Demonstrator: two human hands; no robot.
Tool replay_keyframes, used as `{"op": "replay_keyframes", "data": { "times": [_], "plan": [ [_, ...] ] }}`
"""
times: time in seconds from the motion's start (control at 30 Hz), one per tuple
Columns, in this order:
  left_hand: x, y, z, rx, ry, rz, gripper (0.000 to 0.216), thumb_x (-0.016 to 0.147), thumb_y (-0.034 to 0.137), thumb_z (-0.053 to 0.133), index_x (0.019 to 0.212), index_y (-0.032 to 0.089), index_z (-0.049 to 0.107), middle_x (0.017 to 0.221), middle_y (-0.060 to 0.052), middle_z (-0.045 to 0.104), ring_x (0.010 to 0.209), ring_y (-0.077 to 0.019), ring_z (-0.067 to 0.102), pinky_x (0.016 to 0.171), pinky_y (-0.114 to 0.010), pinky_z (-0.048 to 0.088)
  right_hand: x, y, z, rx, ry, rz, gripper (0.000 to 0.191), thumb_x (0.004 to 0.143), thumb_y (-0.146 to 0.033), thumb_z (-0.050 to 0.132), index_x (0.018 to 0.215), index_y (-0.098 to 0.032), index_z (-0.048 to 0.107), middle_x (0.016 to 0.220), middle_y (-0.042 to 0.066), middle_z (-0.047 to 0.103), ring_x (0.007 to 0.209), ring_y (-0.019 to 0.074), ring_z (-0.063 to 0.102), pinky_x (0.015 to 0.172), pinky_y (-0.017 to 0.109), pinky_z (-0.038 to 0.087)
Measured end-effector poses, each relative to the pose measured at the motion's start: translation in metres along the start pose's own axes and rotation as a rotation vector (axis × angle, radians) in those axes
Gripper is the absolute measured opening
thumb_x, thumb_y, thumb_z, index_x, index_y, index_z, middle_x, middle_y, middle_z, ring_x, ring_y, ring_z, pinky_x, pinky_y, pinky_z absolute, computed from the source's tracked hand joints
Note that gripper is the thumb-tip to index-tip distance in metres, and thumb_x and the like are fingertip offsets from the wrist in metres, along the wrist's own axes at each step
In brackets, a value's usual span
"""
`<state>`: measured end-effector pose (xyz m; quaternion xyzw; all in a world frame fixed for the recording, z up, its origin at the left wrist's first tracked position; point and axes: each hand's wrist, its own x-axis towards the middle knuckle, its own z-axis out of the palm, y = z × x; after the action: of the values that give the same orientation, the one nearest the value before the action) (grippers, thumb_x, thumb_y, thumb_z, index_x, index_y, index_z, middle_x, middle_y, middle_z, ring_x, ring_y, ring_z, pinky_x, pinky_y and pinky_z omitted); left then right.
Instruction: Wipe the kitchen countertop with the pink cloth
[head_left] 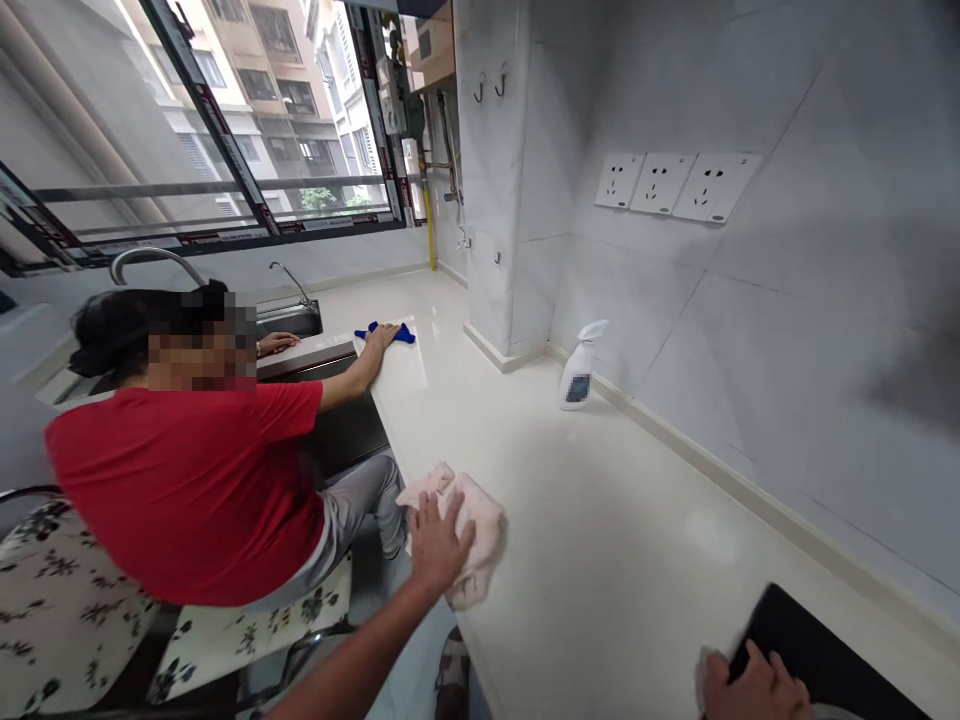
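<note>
My left hand (437, 543) presses flat on a crumpled pink cloth (480, 530) at the near edge of a pale glossy countertop (600, 500). My right hand (754, 688) sits at the bottom right, its fingers curled over the edge of a flat black object (817, 655) that lies on the counter. A person in a red shirt (187, 480) sits to my left on a floral-cushioned chair (52, 600), leaning over the counter. That person's hand rests on a blue cloth (386, 333) farther along.
A white spray bottle (580, 366) stands by the tiled wall. Beyond the seated person are a sink (289, 320) with a tap (289, 275) under a wide window. Three wall sockets (664, 185) sit above the counter, and two hooks (489, 85) hang on the corner pillar.
</note>
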<state>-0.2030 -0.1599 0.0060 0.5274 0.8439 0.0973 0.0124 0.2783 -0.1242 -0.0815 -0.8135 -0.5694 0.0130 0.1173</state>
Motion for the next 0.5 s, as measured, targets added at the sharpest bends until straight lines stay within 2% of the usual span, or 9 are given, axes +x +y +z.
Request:
{"op": "replay_keyframes", "data": {
  "times": [0.07, 0.13, 0.2, 0.27, 0.33, 0.37, 0.43, 0.5],
  "plan": [
    [-0.044, 0.018, 0.016, -0.026, -0.031, 0.103, 0.056, 0.094, 0.046, 0.061, 0.148, 0.03, 0.058, 0.162, -0.013, 0.047, 0.153, -0.0417, 0.033, 0.12, -0.057, 0.03, -0.006, -0.01, -0.01, 0.003, 0.058, -0.02, 0.066, 0.085, -0.059, 0.047, 0.134, -0.017, 0.064, 0.136, 0.028, 0.063, 0.121, 0.0507, 0.06, 0.089, 0.071, 0.046],
    [-0.094, 0.037, 0.041, -0.104, -0.026, 0.314, 0.062, 0.093, 0.05, 0.062, 0.152, 0.033, 0.053, 0.166, -0.013, 0.042, 0.154, -0.0439, 0.032, 0.119, -0.061, 0.031, -0.012, -0.021, -0.022, 0.029, 0.109, -0.061, 0.061, 0.089, -0.055, 0.043, 0.137, -0.021, 0.061, 0.141, 0.026, 0.061, 0.127, 0.0471, 0.058, 0.095, 0.071, 0.044],
    [-0.141, 0.054, 0.072, -0.151, 0.023, 0.507, 0.071, 0.09, 0.053, 0.066, 0.156, 0.037, 0.045, 0.169, -0.011, 0.037, 0.154, -0.0444, 0.032, 0.119, -0.063, 0.032, -0.018, -0.03, -0.033, 0.066, 0.143, -0.091, 0.057, 0.093, -0.052, 0.037, 0.136, -0.022, 0.062, 0.141, 0.023, 0.061, 0.131, 0.0434, 0.056, 0.102, 0.07, 0.042],
    [-0.175, 0.067, 0.101, -0.171, 0.097, 0.683, 0.071, 0.089, 0.056, 0.067, 0.155, 0.044, 0.043, 0.168, -0.008, 0.039, 0.152, -0.042, 0.038, 0.117, -0.06, 0.037, -0.022, -0.036, -0.038, 0.091, 0.146, -0.115, 0.059, 0.096, -0.052, 0.031, 0.129, -0.019, 0.066, 0.138, 0.024, 0.063, 0.132, 0.0423, 0.056, 0.107, 0.068, 0.042],
    [-0.188, 0.074, 0.117, -0.163, 0.155, 0.792, 0.068, 0.089, 0.056, 0.068, 0.152, 0.048, 0.044, 0.165, -0.006, 0.043, 0.148, -0.0392, 0.045, 0.113, -0.056, 0.042, -0.026, -0.036, -0.038, 0.132, 0.131, -0.165, 0.064, 0.097, -0.052, 0.026, 0.124, -0.014, 0.069, 0.137, 0.025, 0.062, 0.132, 0.042, 0.057, 0.109, 0.066, 0.044],
    [-0.187, 0.075, 0.119, -0.16, 0.164, 0.827, 0.067, 0.089, 0.057, 0.069, 0.151, 0.049, 0.045, 0.164, -0.006, 0.045, 0.146, -0.0388, 0.048, 0.113, -0.056, 0.043, -0.031, -0.035, -0.036, 0.168, 0.126, -0.198, 0.066, 0.097, -0.052, 0.024, 0.121, -0.013, 0.071, 0.137, 0.026, 0.062, 0.133, 0.042, 0.057, 0.109, 0.064, 0.046],
    [-0.173, 0.074, 0.108, -0.16, 0.129, 0.83, 0.07, 0.086, 0.06, 0.07, 0.151, 0.048, 0.046, 0.165, -0.007, 0.045, 0.146, -0.04, 0.047, 0.115, -0.058, 0.04, -0.045, -0.026, -0.029, 0.257, 0.101, -0.275, 0.065, 0.096, -0.055, 0.026, 0.118, -0.016, 0.074, 0.138, 0.022, 0.064, 0.133, 0.0411, 0.058, 0.107, 0.062, 0.05],
    [-0.148, 0.073, 0.085, -0.163, 0.06, 0.735, 0.07, 0.087, 0.057, 0.069, 0.152, 0.045, 0.047, 0.165, -0.008, 0.044, 0.149, -0.0409, 0.042, 0.119, -0.061, 0.034, -0.071, -0.013, -0.023, 0.352, 0.081, -0.342, 0.057, 0.095, -0.057, 0.034, 0.115, -0.023, 0.076, 0.134, 0.016, 0.068, 0.131, 0.038, 0.061, 0.105, 0.057, 0.055]
  ]
}}
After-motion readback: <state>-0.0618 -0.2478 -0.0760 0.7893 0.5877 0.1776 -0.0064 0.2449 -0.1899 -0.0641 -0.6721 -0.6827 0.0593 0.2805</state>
